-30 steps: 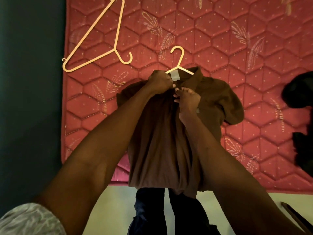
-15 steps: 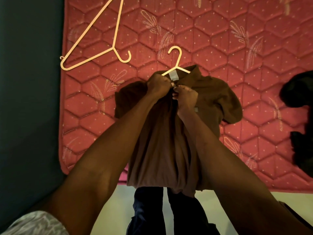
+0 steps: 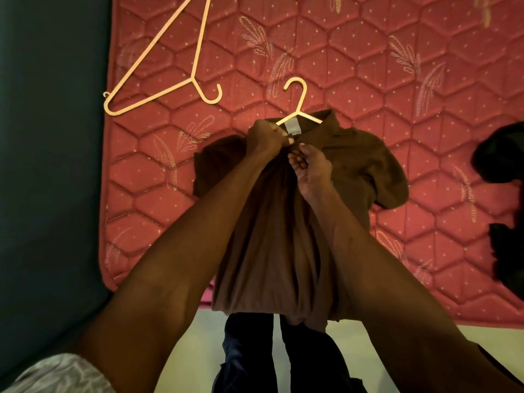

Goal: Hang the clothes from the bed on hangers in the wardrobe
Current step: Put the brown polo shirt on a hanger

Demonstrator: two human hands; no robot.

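- At the bottom of the frame, the person's dark trouser legs are standing on a pale floor, and both bare forearms are reaching up the middle of the frame.
- The brown collared shirt is lying in the centre on the red quilted mattress, its hem hanging off the near edge; the body looks bunched into long folds, the sleeves rumpled.
- The left hand is clenching the fabric at the collar, beside the pale neck label.
- The right hand is pinching the placket just below the collar with curled fingers.
- A cream hanger is sitting inside the neck, its hook poking out above.
- A spare cream hanger is lying at upper left.
- Dark clothes are waiting at the right edge.
- Judging by this, one shirt is nearly on its hanger; carrying it to the wardrobe, which is out of view, and the dark garments are left.
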